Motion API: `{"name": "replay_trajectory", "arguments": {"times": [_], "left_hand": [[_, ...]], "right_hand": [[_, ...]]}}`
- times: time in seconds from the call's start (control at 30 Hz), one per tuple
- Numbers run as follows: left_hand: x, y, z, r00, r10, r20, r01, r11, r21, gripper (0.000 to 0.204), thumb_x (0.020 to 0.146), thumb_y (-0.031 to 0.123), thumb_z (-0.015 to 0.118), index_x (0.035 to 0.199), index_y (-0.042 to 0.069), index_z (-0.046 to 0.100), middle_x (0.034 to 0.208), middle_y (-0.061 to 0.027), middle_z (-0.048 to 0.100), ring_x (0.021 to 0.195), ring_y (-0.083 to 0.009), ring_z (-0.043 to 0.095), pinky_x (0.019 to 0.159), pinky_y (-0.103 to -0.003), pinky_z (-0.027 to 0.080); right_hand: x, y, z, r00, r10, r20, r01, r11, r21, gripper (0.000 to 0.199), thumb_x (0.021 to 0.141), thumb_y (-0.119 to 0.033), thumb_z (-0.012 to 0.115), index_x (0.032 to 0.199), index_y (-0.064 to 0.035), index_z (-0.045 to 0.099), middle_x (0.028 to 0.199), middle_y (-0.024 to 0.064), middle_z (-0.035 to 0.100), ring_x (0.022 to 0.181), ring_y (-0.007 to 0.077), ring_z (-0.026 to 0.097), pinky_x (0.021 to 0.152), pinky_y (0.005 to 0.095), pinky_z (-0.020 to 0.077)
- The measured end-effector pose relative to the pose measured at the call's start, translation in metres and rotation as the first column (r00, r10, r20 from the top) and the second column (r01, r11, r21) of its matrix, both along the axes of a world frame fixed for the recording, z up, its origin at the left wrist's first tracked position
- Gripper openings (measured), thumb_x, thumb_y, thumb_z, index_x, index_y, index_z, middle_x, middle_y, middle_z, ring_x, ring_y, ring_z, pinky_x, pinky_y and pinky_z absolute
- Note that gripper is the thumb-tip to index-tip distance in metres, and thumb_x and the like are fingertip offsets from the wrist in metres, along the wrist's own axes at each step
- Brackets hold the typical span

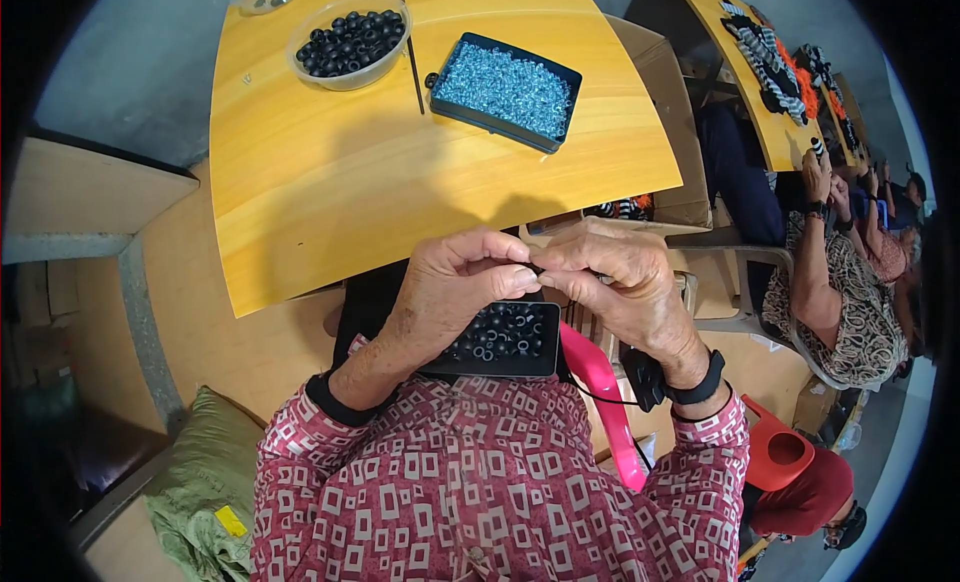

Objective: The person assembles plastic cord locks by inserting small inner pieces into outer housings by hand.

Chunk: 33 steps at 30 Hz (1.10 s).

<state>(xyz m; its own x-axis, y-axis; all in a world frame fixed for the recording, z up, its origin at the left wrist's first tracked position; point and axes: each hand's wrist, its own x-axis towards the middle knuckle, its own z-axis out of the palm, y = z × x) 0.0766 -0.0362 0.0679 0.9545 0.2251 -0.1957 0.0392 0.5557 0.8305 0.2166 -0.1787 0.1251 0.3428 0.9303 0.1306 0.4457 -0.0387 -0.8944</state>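
Note:
Above my lap, my left hand (440, 287) and my right hand (625, 272) meet fingertip to fingertip. Both are closed in a pinch around a small black piece (537, 269), mostly covered by the fingers; it may be a bead. Just below them, a dark rectangular tray (551, 362) rests on my lap, holding loose black beads (500, 327), some showing their ring holes. On the yellow table (370, 202) ahead stand a clear round bowl (298, 64) of larger black beads and a black box (490, 125) full of small clear-blue beads.
A thin black stick (413, 67) and one black bead (431, 80) lie between bowl and box. Right of the table is an open cardboard box (665, 132). Co-workers (840, 302) sit farther right. A green sack (205, 482) lies lower left, a pink plastic piece (610, 412) beside my lap.

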Motion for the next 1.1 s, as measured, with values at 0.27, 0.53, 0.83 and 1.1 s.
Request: {"name": "replay_trajectory", "arguments": {"times": [0.27, 0.53, 0.83, 1.1], "left_hand": [[-0.001, 0.001, 0.008, 1.0, 0.009, -0.004, -0.009, 0.993, 0.115, 0.026, 0.084, -0.003, 0.064, 0.11, -0.002, 0.062, 0.098, -0.0049, 0.067, 0.089, -0.0084, 0.062, 0.081, -0.021, 0.05], [-0.004, 0.0, 0.003, 0.998, 0.035, 0.046, -0.041, 0.99, 0.133, 0.022, 0.082, -0.005, 0.066, 0.104, -0.002, 0.064, 0.095, -0.0058, 0.068, 0.087, -0.0084, 0.063, 0.077, -0.021, 0.051], [-0.004, -0.004, 0.001, 0.998, 0.054, 0.043, -0.059, 0.989, 0.137, 0.017, 0.081, -0.004, 0.067, 0.098, -0.003, 0.065, 0.091, -0.0046, 0.068, 0.084, -0.0081, 0.063, 0.076, -0.021, 0.051], [-0.002, -0.006, -0.009, 0.997, 0.071, 0.012, -0.07, 0.996, -0.046, 0.022, 0.082, 0.001, 0.067, 0.103, -0.001, 0.064, 0.094, -0.0068, 0.067, 0.085, -0.01, 0.063, 0.076, -0.022, 0.051]], "right_hand": [[-0.004, 0.005, 0.006, 0.957, 0.02, 0.29, -0.045, 0.996, 0.081, 0.016, 0.076, 0.002, 0.069, 0.091, 0.0013, 0.065, 0.084, 0.0094, 0.064, 0.079, 0.0249, 0.063, 0.068, 0.0336, 0.0524], [-0.017, 0.001, 0.012, 0.923, -0.055, 0.38, 0.035, 0.998, 0.059, 0.019, 0.073, 0.002, 0.07, 0.092, 0.0, 0.066, 0.084, 0.0097, 0.063, 0.076, 0.0234, 0.062, 0.067, 0.0329, 0.0515], [-0.02, -0.006, 0.004, 0.978, -0.109, 0.18, 0.106, 0.994, 0.026, 0.02, 0.077, 0.001, 0.07, 0.096, -0.0011, 0.068, 0.085, 0.0111, 0.063, 0.075, 0.0225, 0.062, 0.068, 0.0303, 0.0505], [-0.024, -0.007, -0.016, 0.978, -0.144, 0.149, 0.135, 0.989, 0.067, 0.026, 0.075, 0.002, 0.072, 0.101, -0.0018, 0.068, 0.091, 0.0101, 0.063, 0.079, 0.0214, 0.059, 0.068, 0.0302, 0.0494]]}}
